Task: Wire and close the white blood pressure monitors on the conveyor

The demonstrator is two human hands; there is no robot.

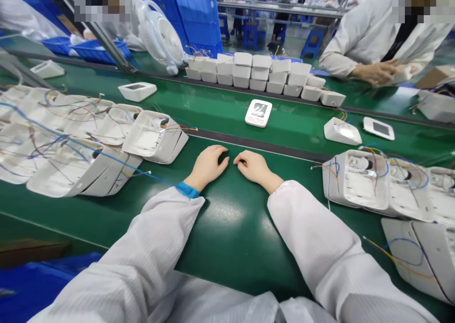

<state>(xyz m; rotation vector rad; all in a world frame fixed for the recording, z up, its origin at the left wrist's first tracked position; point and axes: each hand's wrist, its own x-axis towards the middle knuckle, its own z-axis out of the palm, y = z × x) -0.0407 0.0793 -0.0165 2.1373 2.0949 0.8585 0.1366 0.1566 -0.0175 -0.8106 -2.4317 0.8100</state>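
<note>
My left hand rests on the green work surface, its thumb apart from the loosely bent fingers and nothing held. A blue wrist strap with a blue cord circles that wrist. Just across from it, my right hand lies with its fingers curled in, and no object shows in it. Left of my left hand stands an open white housing with wires. Beyond both hands, a white device with a dark display lies face up on the green belt.
Wired white housings are stacked at the left and right. White casings line the far ledge near a fan. A co-worker's hands handle a white part at far right. Other white devices lie along the belt.
</note>
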